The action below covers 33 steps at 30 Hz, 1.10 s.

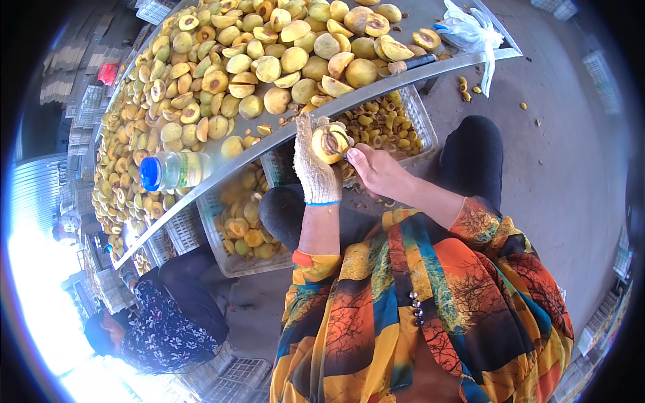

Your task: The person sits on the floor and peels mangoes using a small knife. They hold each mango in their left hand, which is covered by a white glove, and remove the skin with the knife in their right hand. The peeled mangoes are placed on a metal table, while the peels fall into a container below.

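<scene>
In a white knitted glove, my left hand (318,169) holds a halved yellow fruit (322,151) with its cut face up, just off the table's metal edge. My bare right hand (378,169) grips a thin tool with a dark metal loop (336,141), whose loop lies over the brown middle of the fruit half. The handle is hidden in the fingers. Many whole and halved yellow fruits (216,80) are heaped on the metal-edged table (252,161) beyond the hands.
A blue-lidded clear jar (176,171), a dark-handled tool (413,62) and a white plastic bag (466,30) lie on the table. Crates of fruit pieces (428,126) and fruit halves (227,264) stand below. A co-worker in a flowered top (166,322) sits at lower left.
</scene>
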Each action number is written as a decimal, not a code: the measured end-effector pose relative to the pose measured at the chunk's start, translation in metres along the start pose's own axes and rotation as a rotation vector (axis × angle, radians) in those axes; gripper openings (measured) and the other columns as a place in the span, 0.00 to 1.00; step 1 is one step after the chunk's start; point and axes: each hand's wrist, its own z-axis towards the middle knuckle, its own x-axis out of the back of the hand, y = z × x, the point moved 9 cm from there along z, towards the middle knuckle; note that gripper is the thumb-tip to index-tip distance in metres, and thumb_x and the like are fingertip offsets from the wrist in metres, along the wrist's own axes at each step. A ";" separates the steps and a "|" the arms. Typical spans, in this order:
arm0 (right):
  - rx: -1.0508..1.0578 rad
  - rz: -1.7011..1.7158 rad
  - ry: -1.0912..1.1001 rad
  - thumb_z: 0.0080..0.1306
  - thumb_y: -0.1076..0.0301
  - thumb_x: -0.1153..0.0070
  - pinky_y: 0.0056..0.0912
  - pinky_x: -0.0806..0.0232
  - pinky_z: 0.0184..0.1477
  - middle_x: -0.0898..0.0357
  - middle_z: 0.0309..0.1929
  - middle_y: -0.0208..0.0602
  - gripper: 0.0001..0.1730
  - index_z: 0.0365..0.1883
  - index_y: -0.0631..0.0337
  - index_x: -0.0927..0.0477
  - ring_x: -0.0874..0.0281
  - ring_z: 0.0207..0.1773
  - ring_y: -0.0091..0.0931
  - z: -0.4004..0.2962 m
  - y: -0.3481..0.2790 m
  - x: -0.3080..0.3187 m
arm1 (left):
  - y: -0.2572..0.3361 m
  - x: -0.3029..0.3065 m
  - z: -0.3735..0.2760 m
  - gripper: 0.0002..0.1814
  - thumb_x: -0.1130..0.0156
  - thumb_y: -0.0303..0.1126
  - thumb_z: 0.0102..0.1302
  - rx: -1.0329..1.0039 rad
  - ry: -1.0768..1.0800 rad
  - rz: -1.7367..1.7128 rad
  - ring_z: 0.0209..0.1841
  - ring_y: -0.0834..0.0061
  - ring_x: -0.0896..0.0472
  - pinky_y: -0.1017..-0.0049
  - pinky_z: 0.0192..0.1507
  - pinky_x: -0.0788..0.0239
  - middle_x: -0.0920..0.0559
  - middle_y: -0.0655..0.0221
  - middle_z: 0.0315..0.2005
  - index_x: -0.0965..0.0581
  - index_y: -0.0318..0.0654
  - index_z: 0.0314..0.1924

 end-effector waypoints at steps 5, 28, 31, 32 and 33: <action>-0.006 0.067 -0.008 0.71 0.44 0.75 0.27 0.39 0.13 0.35 0.09 0.32 0.31 0.37 0.69 0.35 0.32 0.09 0.25 0.000 0.004 -0.002 | -0.003 -0.002 -0.004 0.21 0.54 0.48 0.68 -0.016 0.053 -0.002 0.32 0.68 0.23 0.71 0.34 0.28 0.23 0.59 0.31 0.31 0.35 0.44; -0.350 0.236 -0.360 0.68 0.39 0.70 0.22 0.42 0.11 0.41 0.12 0.26 0.32 0.24 0.62 0.35 0.43 0.09 0.17 -0.002 0.028 -0.024 | -0.033 0.019 0.027 0.22 0.47 0.48 0.65 0.444 -0.193 0.286 0.32 0.63 0.20 0.68 0.33 0.26 0.21 0.59 0.32 0.29 0.34 0.45; -0.382 0.416 -0.270 0.68 0.39 0.70 0.22 0.43 0.11 0.43 0.13 0.25 0.31 0.27 0.62 0.36 0.46 0.10 0.16 0.001 0.029 -0.022 | -0.014 -0.001 0.011 0.24 0.47 0.51 0.64 0.269 -0.146 0.108 0.30 0.66 0.21 0.69 0.32 0.26 0.21 0.61 0.32 0.28 0.34 0.44; -0.409 0.478 -0.287 0.68 0.39 0.71 0.22 0.43 0.11 0.43 0.14 0.25 0.31 0.28 0.62 0.36 0.46 0.10 0.16 0.000 0.027 -0.028 | -0.008 -0.001 0.005 0.25 0.47 0.54 0.64 0.159 -0.062 0.184 0.28 0.69 0.22 0.71 0.30 0.28 0.21 0.63 0.32 0.28 0.36 0.42; -0.443 0.537 -0.315 0.68 0.39 0.71 0.22 0.43 0.11 0.43 0.15 0.25 0.31 0.29 0.61 0.36 0.47 0.10 0.16 -0.004 0.026 -0.039 | -0.004 0.003 0.003 0.23 0.47 0.53 0.64 0.029 -0.062 0.265 0.27 0.73 0.23 0.74 0.29 0.29 0.22 0.65 0.29 0.27 0.37 0.41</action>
